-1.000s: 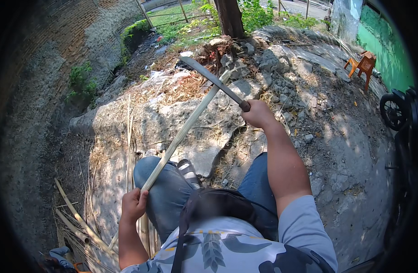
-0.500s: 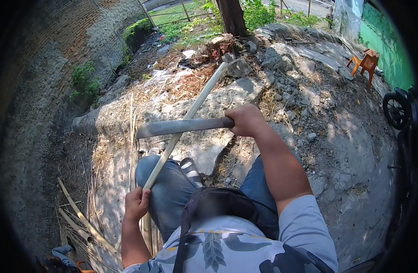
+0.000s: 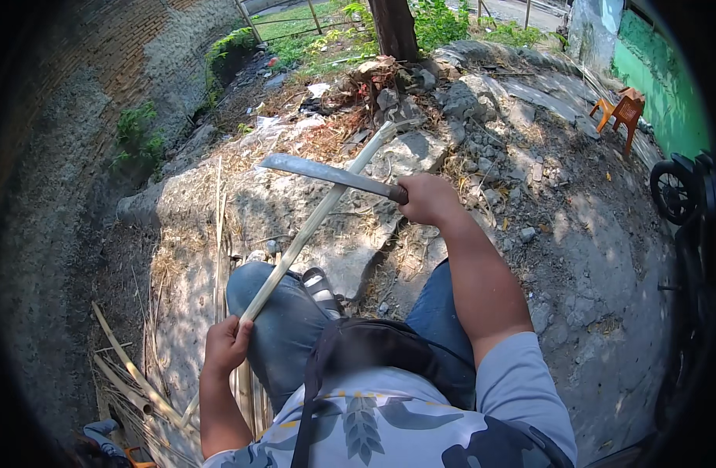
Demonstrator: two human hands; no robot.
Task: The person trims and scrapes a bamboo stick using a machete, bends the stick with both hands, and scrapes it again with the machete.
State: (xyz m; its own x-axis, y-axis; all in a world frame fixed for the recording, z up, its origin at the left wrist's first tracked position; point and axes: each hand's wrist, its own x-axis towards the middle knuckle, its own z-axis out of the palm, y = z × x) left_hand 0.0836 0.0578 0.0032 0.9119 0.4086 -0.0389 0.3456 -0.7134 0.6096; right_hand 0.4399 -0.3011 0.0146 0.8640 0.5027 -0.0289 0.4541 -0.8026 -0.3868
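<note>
My left hand [image 3: 226, 343] is closed round the near end of a long pale bamboo strip [image 3: 299, 240]. The strip slants up and away to the right across my left knee, and its far end looks frayed. My right hand [image 3: 428, 199] grips the dark handle of a machete [image 3: 315, 168]. The broad grey blade points left and crosses the upper half of the strip. Whether the edge touches the strip, I cannot tell.
Split bamboo pieces [image 3: 136, 378] lie on the ground at left, beside a rough brick wall [image 3: 77, 101]. Ahead are broken concrete, rubble [image 3: 483, 140] and a tree trunk [image 3: 395, 31]. An orange chair [image 3: 625, 113] and a motorcycle wheel [image 3: 674, 191] stand at right.
The machete has slid away from me along the strip, and its blade tip has swung farther forward. The strip's far end has dipped slightly; both hands keep their grips.
</note>
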